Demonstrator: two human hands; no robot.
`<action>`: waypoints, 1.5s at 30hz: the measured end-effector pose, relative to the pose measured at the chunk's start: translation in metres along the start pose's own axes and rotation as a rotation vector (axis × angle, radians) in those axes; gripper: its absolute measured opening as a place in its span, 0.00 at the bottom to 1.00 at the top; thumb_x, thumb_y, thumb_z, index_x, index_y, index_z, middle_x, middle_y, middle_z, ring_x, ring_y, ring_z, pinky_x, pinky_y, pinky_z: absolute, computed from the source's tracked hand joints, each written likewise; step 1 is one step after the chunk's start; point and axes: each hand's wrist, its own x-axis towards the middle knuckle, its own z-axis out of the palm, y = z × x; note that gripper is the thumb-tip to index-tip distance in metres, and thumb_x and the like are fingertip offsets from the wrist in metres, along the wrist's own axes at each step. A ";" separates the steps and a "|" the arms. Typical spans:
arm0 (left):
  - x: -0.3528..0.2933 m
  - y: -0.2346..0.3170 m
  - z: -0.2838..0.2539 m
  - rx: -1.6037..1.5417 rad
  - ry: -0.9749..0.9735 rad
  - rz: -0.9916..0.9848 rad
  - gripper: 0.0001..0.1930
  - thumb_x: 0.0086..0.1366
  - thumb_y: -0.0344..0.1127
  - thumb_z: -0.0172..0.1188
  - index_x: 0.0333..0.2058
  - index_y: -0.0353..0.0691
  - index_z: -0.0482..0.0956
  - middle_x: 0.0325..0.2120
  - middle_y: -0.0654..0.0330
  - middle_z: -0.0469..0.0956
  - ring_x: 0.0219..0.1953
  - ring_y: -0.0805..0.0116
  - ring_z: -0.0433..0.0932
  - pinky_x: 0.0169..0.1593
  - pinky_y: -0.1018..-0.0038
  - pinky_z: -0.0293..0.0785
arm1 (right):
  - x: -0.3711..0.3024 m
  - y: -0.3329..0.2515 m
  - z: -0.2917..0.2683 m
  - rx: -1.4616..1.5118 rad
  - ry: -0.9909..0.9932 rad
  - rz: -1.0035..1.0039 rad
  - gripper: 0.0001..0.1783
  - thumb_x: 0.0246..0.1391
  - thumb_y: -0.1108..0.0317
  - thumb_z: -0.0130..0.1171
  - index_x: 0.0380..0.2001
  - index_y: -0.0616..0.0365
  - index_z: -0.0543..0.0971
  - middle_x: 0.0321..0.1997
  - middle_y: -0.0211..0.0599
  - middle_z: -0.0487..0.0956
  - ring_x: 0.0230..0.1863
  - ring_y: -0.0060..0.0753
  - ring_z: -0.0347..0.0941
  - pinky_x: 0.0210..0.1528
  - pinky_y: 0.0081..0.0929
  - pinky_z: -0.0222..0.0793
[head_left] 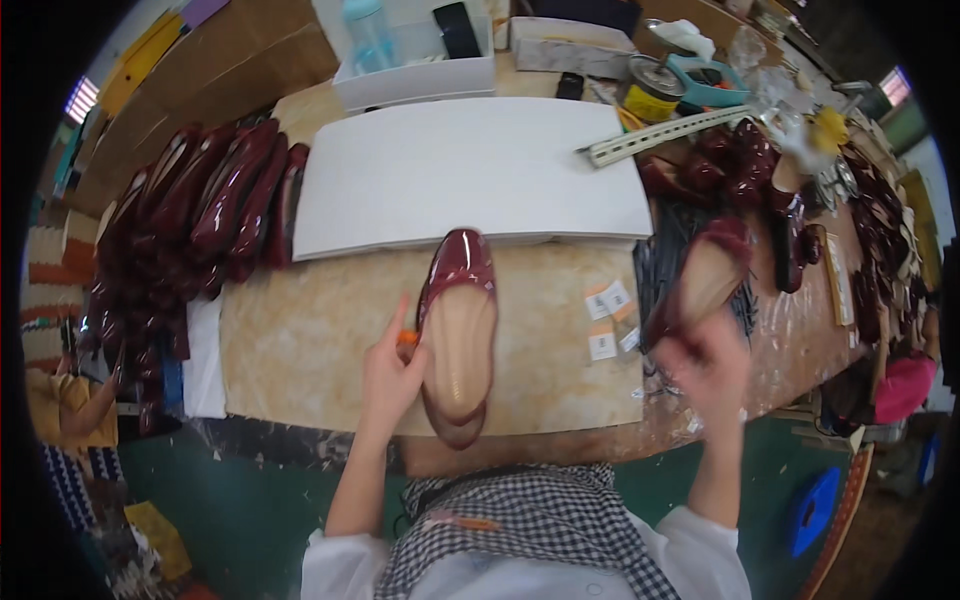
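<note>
A dark red patent flat shoe (458,345) is in front of me, toe pointing away, its beige insole facing up. My left hand (392,372) grips its left side, with one finger stretched along it. Something small and orange (408,338) shows at that hand's fingers; I cannot make out what it is. To the right, my right hand (708,375) is blurred by motion and holds a second dark red shoe (712,270) near its heel end. That shoe is tilted, above a bundle of dark strips (655,262).
A white paper stack (470,180) lies behind the shoe. Dark red shoes (215,195) are heaped at left, with more shoes (745,165) at back right. Small white labels (605,305) lie on the table (300,340). A slotted metal bar (660,135) and tin (652,90) are behind. People work at both sides.
</note>
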 end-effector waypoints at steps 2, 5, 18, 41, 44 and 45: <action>-0.003 -0.006 -0.012 -0.257 -0.014 -0.010 0.29 0.57 0.23 0.52 0.60 0.39 0.68 0.27 0.67 0.76 0.19 0.80 0.66 0.24 0.82 0.63 | -0.042 -0.036 0.038 -0.016 -0.234 -0.159 0.13 0.36 0.69 0.69 0.25 0.55 0.75 0.28 0.37 0.73 0.31 0.42 0.71 0.31 0.34 0.68; -0.015 -0.016 -0.038 -0.342 0.150 -0.002 0.26 0.58 0.21 0.50 0.57 0.39 0.71 0.27 0.69 0.74 0.22 0.83 0.66 0.25 0.84 0.61 | -0.075 -0.036 0.088 0.116 -0.540 -0.213 0.12 0.42 0.66 0.66 0.26 0.55 0.73 0.29 0.35 0.69 0.34 0.40 0.68 0.36 0.34 0.68; 0.121 0.073 -0.017 0.690 0.213 0.600 0.22 0.63 0.49 0.56 0.54 0.53 0.74 0.56 0.49 0.67 0.55 0.53 0.65 0.53 0.55 0.63 | -0.063 -0.020 0.082 0.059 -0.746 -0.179 0.13 0.42 0.67 0.66 0.30 0.58 0.74 0.33 0.37 0.70 0.38 0.42 0.68 0.40 0.35 0.68; -0.040 0.058 0.046 -0.010 -0.047 0.630 0.13 0.53 0.33 0.65 0.40 0.47 0.78 0.39 0.57 0.75 0.42 0.60 0.75 0.47 0.63 0.71 | -0.048 -0.049 0.091 1.175 -0.679 0.671 0.29 0.56 0.71 0.55 0.60 0.63 0.63 0.61 0.42 0.68 0.61 0.36 0.66 0.62 0.30 0.63; -0.028 0.045 0.055 -0.130 0.029 0.319 0.19 0.57 0.29 0.62 0.48 0.46 0.74 0.37 0.55 0.74 0.38 0.63 0.75 0.42 0.73 0.72 | -0.034 -0.046 0.086 0.624 -0.571 0.189 0.40 0.48 0.73 0.60 0.65 0.64 0.56 0.70 0.50 0.53 0.71 0.47 0.49 0.68 0.35 0.51; -0.023 0.044 0.060 -0.230 0.009 0.257 0.21 0.58 0.27 0.61 0.51 0.45 0.72 0.35 0.55 0.74 0.36 0.65 0.75 0.40 0.76 0.72 | -0.037 -0.067 0.082 0.614 -0.593 0.080 0.42 0.48 0.73 0.60 0.65 0.63 0.55 0.71 0.51 0.51 0.72 0.49 0.46 0.69 0.36 0.49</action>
